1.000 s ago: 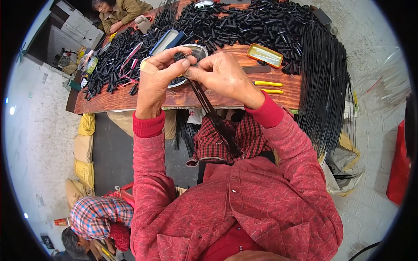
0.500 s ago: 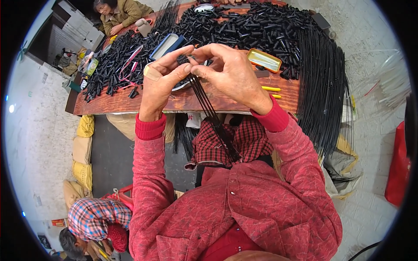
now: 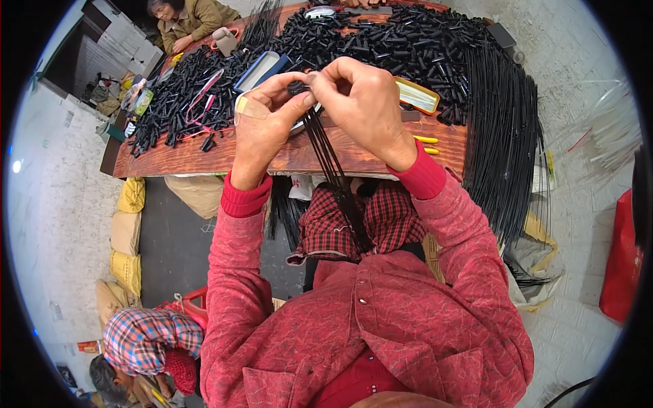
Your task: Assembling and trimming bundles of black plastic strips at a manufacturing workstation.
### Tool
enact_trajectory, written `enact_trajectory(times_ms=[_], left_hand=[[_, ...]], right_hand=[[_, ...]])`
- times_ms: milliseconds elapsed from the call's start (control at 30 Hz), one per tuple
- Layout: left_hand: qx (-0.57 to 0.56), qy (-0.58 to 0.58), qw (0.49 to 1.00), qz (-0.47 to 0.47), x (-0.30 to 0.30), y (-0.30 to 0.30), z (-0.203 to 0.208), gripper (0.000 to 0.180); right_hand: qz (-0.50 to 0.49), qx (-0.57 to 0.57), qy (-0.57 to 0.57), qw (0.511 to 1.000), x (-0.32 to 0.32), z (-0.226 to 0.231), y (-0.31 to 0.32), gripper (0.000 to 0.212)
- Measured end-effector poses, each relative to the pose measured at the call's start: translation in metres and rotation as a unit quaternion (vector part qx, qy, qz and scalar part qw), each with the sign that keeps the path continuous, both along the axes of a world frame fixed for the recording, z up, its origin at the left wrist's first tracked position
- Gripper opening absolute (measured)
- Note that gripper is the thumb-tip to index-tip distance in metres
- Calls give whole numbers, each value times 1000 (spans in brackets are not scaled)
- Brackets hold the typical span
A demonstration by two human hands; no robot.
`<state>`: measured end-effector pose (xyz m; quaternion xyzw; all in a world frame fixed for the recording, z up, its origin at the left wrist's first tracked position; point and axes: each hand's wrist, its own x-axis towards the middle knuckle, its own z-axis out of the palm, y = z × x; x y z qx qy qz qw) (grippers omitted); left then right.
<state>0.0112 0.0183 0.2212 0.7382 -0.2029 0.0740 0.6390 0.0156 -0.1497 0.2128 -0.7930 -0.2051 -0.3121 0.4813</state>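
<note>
My left hand, with a patch of pale tape at its index finger, pinches a small black piece above the table. From that grip a bundle of thin black strands runs down toward my lap. My right hand meets it from the other side, thumb and index fingertips pressed together at the black piece. Whatever lies between those right fingertips is too small to make out. A red checked cloth covers my lap under the strands.
Heaped short black tubular pieces cover much of the wooden table. Nearby are a blue case, a yellow-rimmed tin and yellow-handled tools. Long black strands hang off the right edge. Other people sit at far left and lower left.
Both hands have shifted slightly right. My right hand has turned, its fingers now more curled and closer to the left fingertips; the strands moved along with them.
</note>
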Motion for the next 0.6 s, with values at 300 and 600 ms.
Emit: enact_trajectory(times_ms=[300,600], left_hand=[[22,-2,1000,1,8,3,-2,23],[19,12,1000,-11,3,0,-3,24]], right_hand=[[44,-8,-135,990,2,-17,-5,15],[-30,-76,-105,991,-5,-2,-8,5]])
